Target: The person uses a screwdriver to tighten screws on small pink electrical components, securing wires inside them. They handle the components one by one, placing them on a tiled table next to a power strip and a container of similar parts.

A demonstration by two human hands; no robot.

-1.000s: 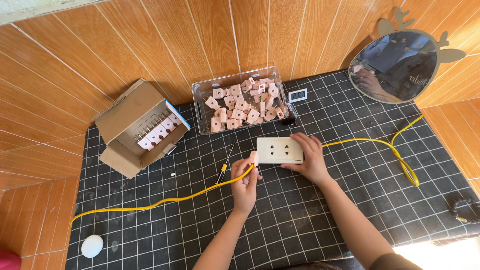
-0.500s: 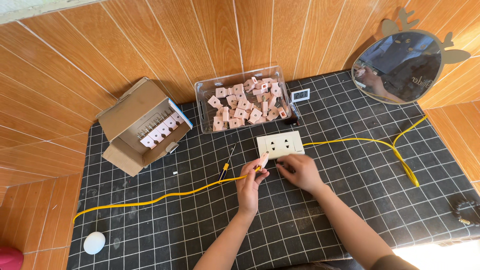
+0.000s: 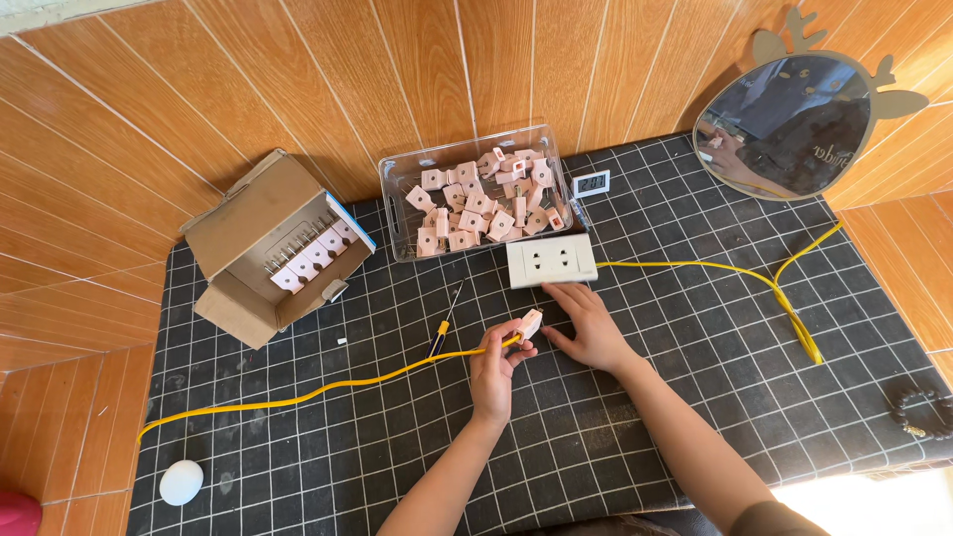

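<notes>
Since the earlier frames both hands have drawn back from the socket (image 3: 552, 261), which lies flat on the worktop (image 3: 695, 397), long axis left to right. Left hand (image 3: 496, 367) pinches the plug (image 3: 529, 325) at the end of the yellow cable (image 3: 298, 397), plug angled up-right toward the socket. Right hand (image 3: 588, 326) rests just beside the plug, fingers loosely spread, holding nothing.

Pale pink plug (image 3: 530, 324), tilted, on yellow cable (image 3: 298, 397), near white socket block (image 3: 551, 261).
</notes>
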